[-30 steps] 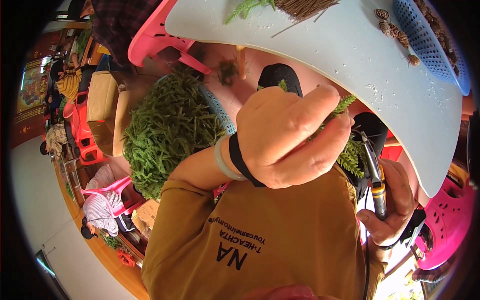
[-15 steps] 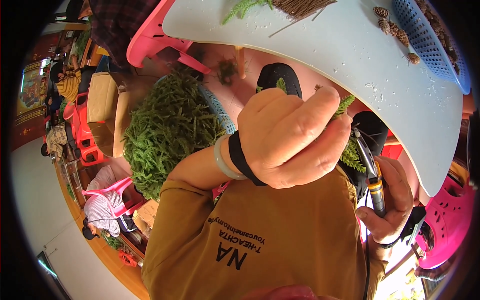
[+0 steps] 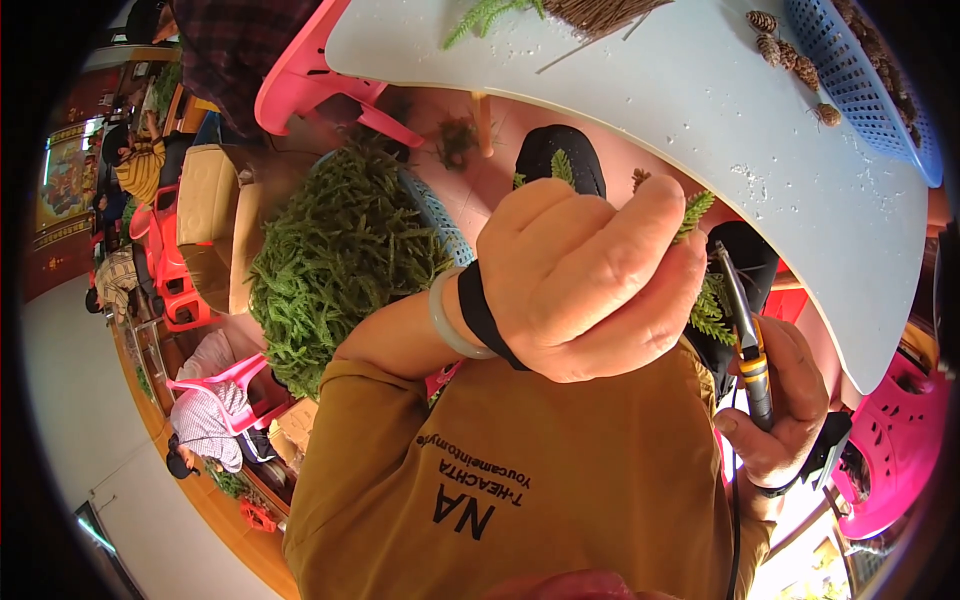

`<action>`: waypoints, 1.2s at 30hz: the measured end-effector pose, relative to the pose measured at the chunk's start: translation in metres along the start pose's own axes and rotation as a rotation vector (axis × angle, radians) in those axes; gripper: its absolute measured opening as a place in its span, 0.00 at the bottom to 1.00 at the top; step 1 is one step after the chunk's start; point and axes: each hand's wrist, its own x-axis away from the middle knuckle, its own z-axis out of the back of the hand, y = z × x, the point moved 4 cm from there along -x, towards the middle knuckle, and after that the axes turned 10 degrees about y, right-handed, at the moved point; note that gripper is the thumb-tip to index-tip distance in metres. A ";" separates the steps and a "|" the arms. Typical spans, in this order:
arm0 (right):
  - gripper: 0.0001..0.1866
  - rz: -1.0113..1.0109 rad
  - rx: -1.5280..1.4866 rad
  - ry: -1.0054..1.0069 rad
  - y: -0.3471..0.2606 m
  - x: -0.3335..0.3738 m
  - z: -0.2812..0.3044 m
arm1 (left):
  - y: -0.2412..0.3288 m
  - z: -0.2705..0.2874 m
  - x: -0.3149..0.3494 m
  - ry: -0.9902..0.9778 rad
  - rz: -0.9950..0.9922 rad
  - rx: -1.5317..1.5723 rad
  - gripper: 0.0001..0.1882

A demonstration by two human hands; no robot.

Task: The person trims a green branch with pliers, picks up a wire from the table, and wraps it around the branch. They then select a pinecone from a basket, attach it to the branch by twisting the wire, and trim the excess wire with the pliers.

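My left hand (image 3: 585,285), back toward me, is closed around a green sprig (image 3: 696,214). Its leafy tips stick out past the fingers on several sides, and a small brown piece (image 3: 640,178) shows by the index finger. The fingers' inner side is hidden. To the right, my right hand (image 3: 785,400) grips pliers (image 3: 752,365) with black and yellow handles. Their metal jaws point up beside the sprig's lower fronds (image 3: 711,308), close to the left fingertips; I cannot tell whether they touch anything.
A pale table (image 3: 640,75) curves ahead, holding brown sticks (image 3: 600,12), pine cones (image 3: 800,70) and a blue basket (image 3: 850,80) of cones. Left of me, greenery (image 3: 340,260) heaps over a light blue basket (image 3: 440,215). Pink chairs (image 3: 895,450) and seated people surround.
The pliers have shifted slightly to the right, their jaws a little away from the left fingers. My left hand has barely moved and keeps the sprig.
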 end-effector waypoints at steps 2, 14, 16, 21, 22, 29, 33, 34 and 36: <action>0.36 -0.017 -0.009 0.004 0.000 0.000 0.001 | 0.000 -0.001 0.000 -0.008 -0.011 -0.003 0.18; 0.35 0.128 0.091 -0.016 0.006 -0.006 0.007 | 0.001 0.000 -0.005 -0.065 0.054 0.065 0.15; 0.35 0.156 0.095 0.011 0.008 -0.006 0.007 | 0.000 0.000 -0.007 -0.073 0.079 0.083 0.15; 0.34 0.120 0.002 0.054 0.017 -0.012 0.015 | -0.014 -0.012 -0.002 -0.159 0.767 0.749 0.14; 0.34 0.148 -0.034 0.023 0.019 -0.014 0.017 | -0.015 -0.018 0.005 -0.156 1.092 1.072 0.13; 0.35 0.294 -0.101 -0.165 0.017 -0.026 0.018 | 0.007 -0.040 0.033 -0.174 1.638 2.095 0.13; 0.35 0.308 -0.106 -0.100 0.016 -0.024 0.017 | 0.004 -0.039 0.028 -0.075 1.586 1.879 0.15; 0.35 0.278 -0.096 -0.083 0.016 -0.023 0.017 | 0.003 -0.039 0.026 -0.052 1.572 1.824 0.16; 0.36 0.217 -0.079 -0.048 0.015 -0.021 0.019 | 0.001 -0.038 0.023 -0.030 1.556 1.770 0.16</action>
